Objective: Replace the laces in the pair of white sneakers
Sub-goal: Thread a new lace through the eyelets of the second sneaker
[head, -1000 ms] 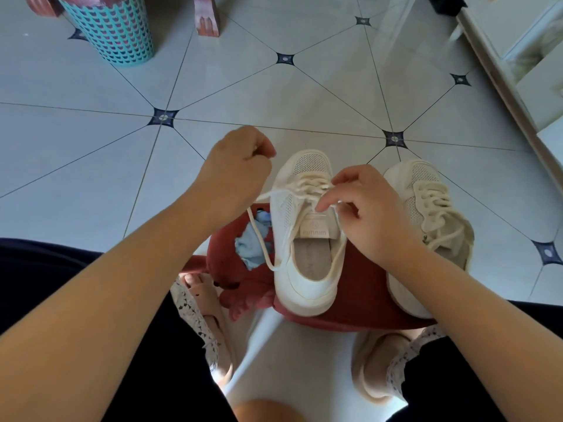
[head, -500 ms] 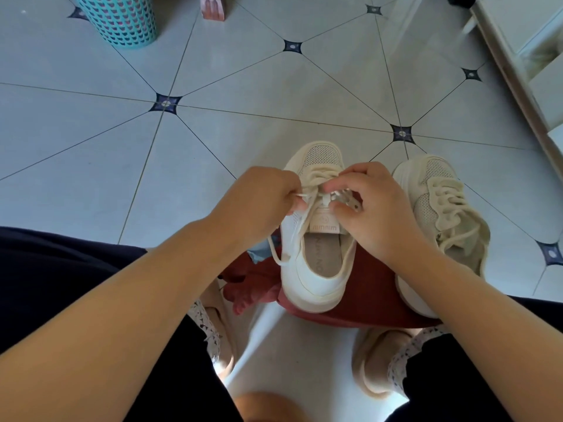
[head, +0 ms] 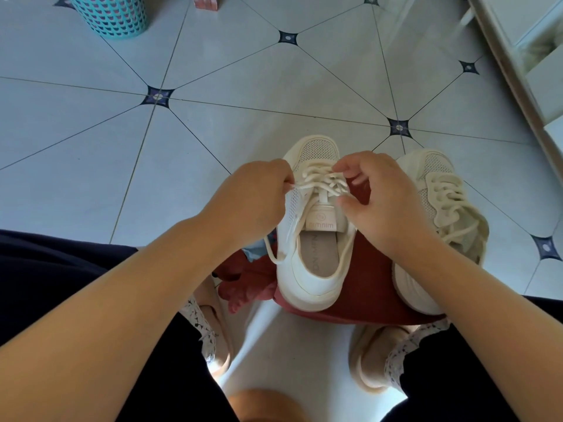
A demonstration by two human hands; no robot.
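A: While the sneaker (head: 304, 284) rests on the red stool (head: 365, 287), what do the fingers (head: 281, 178) hold?
B: Left hand (head: 253, 196) pinches the lace (head: 320, 179); right hand (head: 380, 199) curled above it, grip indeterminate.

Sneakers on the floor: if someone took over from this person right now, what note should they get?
Left hand pinches the lace of the middle sneaker. Right hand is curled over the lacing; whether it grips is unclear.
The middle sneaker sits on a red cloth; the other sneaker lies beside it.
Done: the other sneaker looks laced; the middle sneaker has several crossings in.
Left: probably the last holes, tightening and tying; a loose end hangs at its side.
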